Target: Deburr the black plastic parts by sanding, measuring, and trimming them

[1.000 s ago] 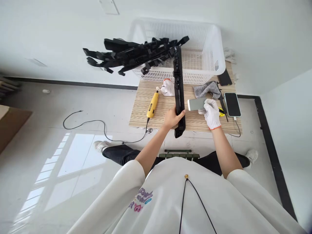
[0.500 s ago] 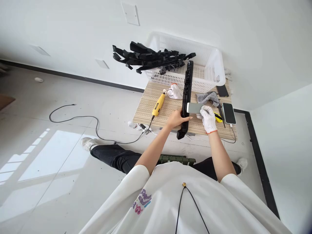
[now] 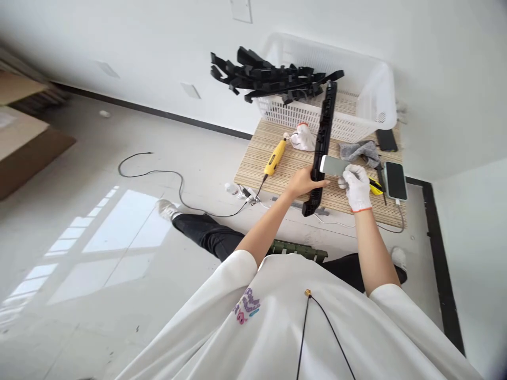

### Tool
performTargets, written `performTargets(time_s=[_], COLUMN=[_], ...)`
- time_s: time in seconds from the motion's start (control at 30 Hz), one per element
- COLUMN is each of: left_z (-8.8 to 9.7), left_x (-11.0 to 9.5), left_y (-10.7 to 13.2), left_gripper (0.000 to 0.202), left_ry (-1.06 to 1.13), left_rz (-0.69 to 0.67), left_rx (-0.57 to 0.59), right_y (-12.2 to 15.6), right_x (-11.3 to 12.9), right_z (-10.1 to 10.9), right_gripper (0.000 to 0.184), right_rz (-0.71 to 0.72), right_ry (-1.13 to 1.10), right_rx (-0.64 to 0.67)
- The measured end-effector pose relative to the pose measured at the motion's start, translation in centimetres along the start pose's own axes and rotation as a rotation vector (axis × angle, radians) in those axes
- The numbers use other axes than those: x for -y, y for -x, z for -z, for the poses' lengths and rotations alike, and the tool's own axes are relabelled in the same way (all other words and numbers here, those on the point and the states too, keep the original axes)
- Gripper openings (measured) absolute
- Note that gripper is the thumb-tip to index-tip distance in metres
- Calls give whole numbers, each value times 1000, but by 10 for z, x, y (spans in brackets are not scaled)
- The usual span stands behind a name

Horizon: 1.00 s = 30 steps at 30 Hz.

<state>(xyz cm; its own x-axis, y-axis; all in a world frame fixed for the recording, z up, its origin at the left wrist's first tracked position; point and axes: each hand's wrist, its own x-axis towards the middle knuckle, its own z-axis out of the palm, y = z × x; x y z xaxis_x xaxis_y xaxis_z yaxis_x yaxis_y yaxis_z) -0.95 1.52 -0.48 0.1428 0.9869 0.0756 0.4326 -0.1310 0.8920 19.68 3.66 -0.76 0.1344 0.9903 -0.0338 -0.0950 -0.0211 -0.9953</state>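
My bare left hand (image 3: 304, 183) is closed around the lower part of a long black plastic strip (image 3: 325, 126), which slants over the table and past its front edge. In my white-gloved right hand (image 3: 356, 186) is a flat grey-green rectangular piece (image 3: 335, 167) with a white end. That white end meets, or lies right beside, the strip just above my left thumb. To the left lies a yellow rotary tool (image 3: 275, 157) with a cord. A crumpled white glove (image 3: 303, 138) lies behind it. Right of my gloved hand is a yellow utility knife (image 3: 375, 186).
A white plastic basket (image 3: 380, 95) stands at the back of the wooden table (image 3: 253, 163), with several black strips (image 3: 273, 76) piled across its left side. A grey cloth (image 3: 360, 152), a charging phone (image 3: 395, 180) and a dark phone (image 3: 386, 140) lie at the right. Cables (image 3: 178, 177) trail on the floor.
The whole view has shifted, so the table and hands appear further right and slightly higher. My hands keep their hold on the strip and the grey-green piece.
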Motion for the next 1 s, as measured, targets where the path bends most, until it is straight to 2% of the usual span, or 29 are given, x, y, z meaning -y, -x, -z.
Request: performTargets(time_s=[0.17,0.53,0.63,0.8,1.0], left_z=[1,2,2,1,-1], left_x=[0,-2,-1,2,7], left_y=[-2,0,1,2,2], left_gripper=[42,41,41,44,44], left_ry=[-32,-45,-26,21,58], left_rz=[-10,-16,-18,-6,9], left_rx=[24,-11,-10,-25,-48], right_y=[-7,-9,-7,-2,-2], right_x=[-3,-5,-5,-2,-3], right_z=[2,2,0,-4,-3], right_gripper=[36,32,32,35,35], right_rz=[71,101,116,44,36], right_ry=[-23,-11,-10,-3,-33], right_rx=[-51,16,-22,5,38])
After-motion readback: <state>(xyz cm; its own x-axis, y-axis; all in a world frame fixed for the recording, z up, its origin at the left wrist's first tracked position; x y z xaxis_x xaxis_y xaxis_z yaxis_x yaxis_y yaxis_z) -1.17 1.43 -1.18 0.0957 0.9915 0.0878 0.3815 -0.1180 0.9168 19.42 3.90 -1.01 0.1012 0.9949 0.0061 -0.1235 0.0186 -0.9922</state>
